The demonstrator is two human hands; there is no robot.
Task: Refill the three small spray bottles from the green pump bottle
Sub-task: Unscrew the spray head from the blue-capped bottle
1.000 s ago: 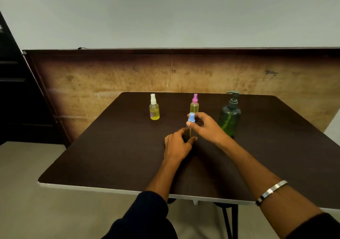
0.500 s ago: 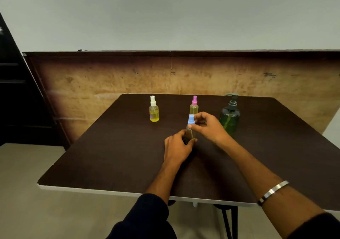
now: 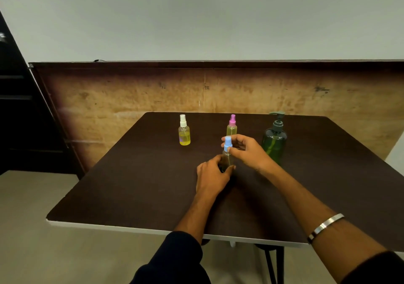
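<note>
Standing by the dark brown table [image 3: 135,187], I count three small spray bottles and one green pump bottle on it, and two hands of the person working there. Nearest to the person are two forearms in dark sleeves; the right one carries one silver bangle [image 3: 325,227] on the wrist.

The left hand [image 3: 211,177] is closed around the lower body of the blue-capped spray bottle [image 3: 227,152], with thumb and fingers on both sides of it near the table top. The right hand [image 3: 247,150] comes from the right side, and its fingertips are pinched on the blue cap at the top of this same bottle. This bottle stands upright, about in the middle of the table. Its body is clear and looks dark; I cannot tell how much liquid is inside.

Behind it, further from the person, stands the pink-capped spray bottle [image 3: 231,127], upright, with pale yellow liquid; its lower part is hidden behind the right hand. To the left of it, well apart, is the white-capped spray bottle [image 3: 184,132], upright, with yellow liquid that fills roughly the lower half. At the right side stands the green pump bottle [image 3: 274,140], bigger than the others, translucent green with a dark pump head, just beside the right hand. No hand touches these three bottles.
</note>
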